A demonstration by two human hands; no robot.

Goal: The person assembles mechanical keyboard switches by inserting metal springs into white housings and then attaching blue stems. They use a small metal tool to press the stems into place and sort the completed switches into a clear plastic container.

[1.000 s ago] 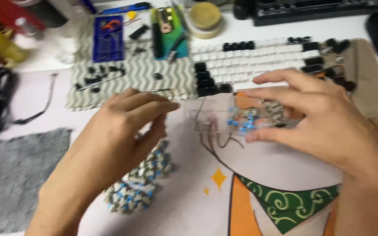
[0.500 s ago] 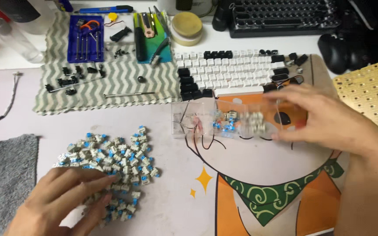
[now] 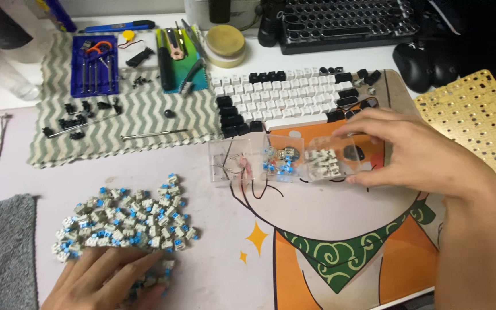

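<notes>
- Down at about 7 o'clock, the left hand lies flat on the near edge of a pile of switches, small grey-white pieces with blue tops; its grip is spread, the fingers laid loosely over a few of them and pinching none that I can make out.
- At 3 o'clock the right hand rests on the right end of a clear plastic box, its grip half curled with the fingertips touching the box's top edge and side; whether it truly clamps the box, I cannot tell.
- That box is long, see-through and split into compartments: thin metal bits on the left, blue pieces in the middle, grey-white pieces on the right.
- It sits on an orange, green and white desk mat covering the bench.
- Just beyond the box, toward 12 o'clock, lies a white keyboard with black keycaps at its edges.
- At 10 o'clock a grey-and-white zigzag cloth carries a blue tool case and scattered black parts.
- At 2 o'clock a brass-coloured plate with square holes lies beside the mat.
- At 8 o'clock, a grey towel sits just left of the pile.
</notes>
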